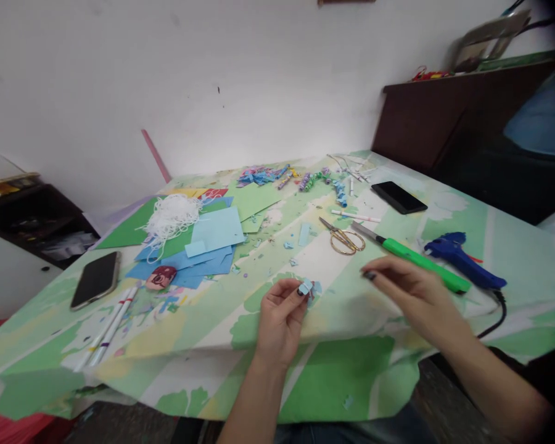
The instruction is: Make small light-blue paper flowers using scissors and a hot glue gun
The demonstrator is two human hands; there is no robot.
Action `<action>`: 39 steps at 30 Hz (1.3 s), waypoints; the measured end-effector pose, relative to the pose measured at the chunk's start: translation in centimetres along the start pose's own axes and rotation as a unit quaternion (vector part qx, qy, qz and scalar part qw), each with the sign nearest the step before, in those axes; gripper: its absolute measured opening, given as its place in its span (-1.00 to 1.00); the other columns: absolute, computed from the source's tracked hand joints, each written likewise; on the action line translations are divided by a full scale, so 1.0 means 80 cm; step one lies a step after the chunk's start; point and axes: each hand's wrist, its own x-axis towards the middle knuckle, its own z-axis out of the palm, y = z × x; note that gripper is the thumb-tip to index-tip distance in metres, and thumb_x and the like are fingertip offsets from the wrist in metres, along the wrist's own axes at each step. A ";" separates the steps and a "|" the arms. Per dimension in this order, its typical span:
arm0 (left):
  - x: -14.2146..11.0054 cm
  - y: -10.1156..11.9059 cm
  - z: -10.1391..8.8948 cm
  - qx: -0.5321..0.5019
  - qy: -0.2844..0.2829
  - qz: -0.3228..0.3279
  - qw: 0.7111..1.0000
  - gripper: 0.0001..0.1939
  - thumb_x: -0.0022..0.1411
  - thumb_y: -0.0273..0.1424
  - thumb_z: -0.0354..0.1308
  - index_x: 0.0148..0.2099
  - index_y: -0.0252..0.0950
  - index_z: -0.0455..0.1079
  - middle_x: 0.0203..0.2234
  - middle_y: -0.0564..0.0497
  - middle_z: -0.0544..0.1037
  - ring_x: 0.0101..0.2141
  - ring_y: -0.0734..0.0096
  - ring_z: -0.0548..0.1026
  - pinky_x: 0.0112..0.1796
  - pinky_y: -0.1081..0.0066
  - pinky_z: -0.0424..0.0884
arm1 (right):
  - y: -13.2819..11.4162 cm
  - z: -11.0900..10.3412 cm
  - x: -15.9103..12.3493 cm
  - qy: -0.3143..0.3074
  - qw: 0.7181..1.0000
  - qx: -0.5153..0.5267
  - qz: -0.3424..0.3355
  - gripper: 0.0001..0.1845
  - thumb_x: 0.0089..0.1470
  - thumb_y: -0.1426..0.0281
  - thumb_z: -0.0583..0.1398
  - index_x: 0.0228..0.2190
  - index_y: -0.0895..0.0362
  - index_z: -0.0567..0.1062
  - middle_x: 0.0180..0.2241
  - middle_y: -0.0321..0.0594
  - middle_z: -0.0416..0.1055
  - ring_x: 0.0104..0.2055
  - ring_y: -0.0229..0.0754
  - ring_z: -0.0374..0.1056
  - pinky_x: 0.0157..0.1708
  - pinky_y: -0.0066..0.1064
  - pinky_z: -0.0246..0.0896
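Note:
My left hand (281, 317) pinches a small folded piece of light blue paper (306, 287) between thumb and fingers, just above the cloth near the front edge of the table. To its right, my right hand (414, 295) is raised with thumb and fingertips pressed together, and whatever they hold, if anything, is too small to make out. Gold-handled scissors (345, 237) lie beyond both hands. A green-handled tool with a metal blade (420, 262) passes behind my right hand, beside a blue glue gun (465, 259). A light blue paper strip (304, 234) rests left of the scissors.
Coloured paper sheets (217, 229) and a heap of white string (173, 216) occupy the left side. Phones lie at left (96, 280) and right (399, 197). Markers (113, 327), paper scraps and curled paper pieces (314, 179) are scattered about. The glue gun's cord (499, 314) trails off the right.

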 end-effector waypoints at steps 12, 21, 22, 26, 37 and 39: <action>-0.004 0.000 0.001 0.032 -0.022 0.002 0.999 -0.87 -0.10 -0.54 0.26 -0.40 -0.35 0.41 -0.48 0.01 0.50 -0.41 0.51 0.45 -0.32 0.52 0.35 | -0.022 0.073 0.002 -0.094 0.944 0.296 0.112 -0.86 0.05 0.34 0.10 -0.44 0.17 0.36 -0.61 -0.40 0.16 -0.55 -0.38 0.05 -0.53 -0.51 -0.05; -0.006 0.002 0.004 0.036 -0.011 0.010 0.999 -0.86 -0.12 -0.53 0.27 -0.41 -0.35 0.42 -0.50 0.02 0.50 -0.43 0.53 0.44 -0.36 0.54 0.35 | -0.023 0.077 -0.003 -0.108 0.917 0.359 0.134 -0.84 0.04 0.32 0.12 -0.44 0.17 0.37 -0.58 -0.36 0.22 -0.57 -0.39 0.04 -0.56 -0.52 -0.05; -0.006 0.001 0.003 0.039 -0.009 0.010 0.999 -0.86 -0.12 -0.53 0.28 -0.41 -0.34 0.42 -0.50 0.02 0.50 -0.43 0.53 0.44 -0.36 0.54 0.35 | -0.023 0.077 -0.003 -0.106 0.915 0.364 0.138 -0.84 0.04 0.32 0.11 -0.44 0.17 0.37 -0.58 -0.36 0.23 -0.57 -0.39 0.05 -0.56 -0.53 -0.05; -0.005 0.000 0.003 0.051 -0.010 0.013 0.999 -0.87 -0.12 -0.52 0.28 -0.42 -0.34 0.43 -0.50 0.02 0.50 -0.44 0.54 0.44 -0.36 0.55 0.35 | -0.025 0.076 -0.003 -0.113 0.907 0.376 0.150 -0.84 0.04 0.32 0.11 -0.46 0.17 0.36 -0.58 -0.34 0.25 -0.57 -0.39 0.05 -0.56 -0.53 -0.04; -0.007 -0.004 0.008 0.077 0.009 0.047 0.996 -0.87 -0.13 -0.53 0.27 -0.42 -0.34 0.43 -0.48 0.01 0.51 -0.39 0.50 0.45 -0.28 0.50 0.34 | -0.018 0.073 -0.008 -0.032 0.947 0.300 0.112 -0.84 0.04 0.31 0.11 -0.46 0.16 0.35 -0.60 -0.36 0.22 -0.57 -0.38 0.08 -0.56 -0.53 -0.01; -0.008 -0.006 0.009 0.091 0.021 0.070 0.993 -0.86 -0.14 -0.53 0.28 -0.42 -0.33 0.43 -0.47 0.01 0.52 -0.38 0.49 0.46 -0.28 0.49 0.34 | -0.014 0.076 -0.012 0.040 0.971 0.228 0.066 -0.86 0.05 0.33 0.10 -0.45 0.15 0.34 -0.56 -0.32 0.25 -0.52 -0.33 0.15 -0.50 -0.49 0.05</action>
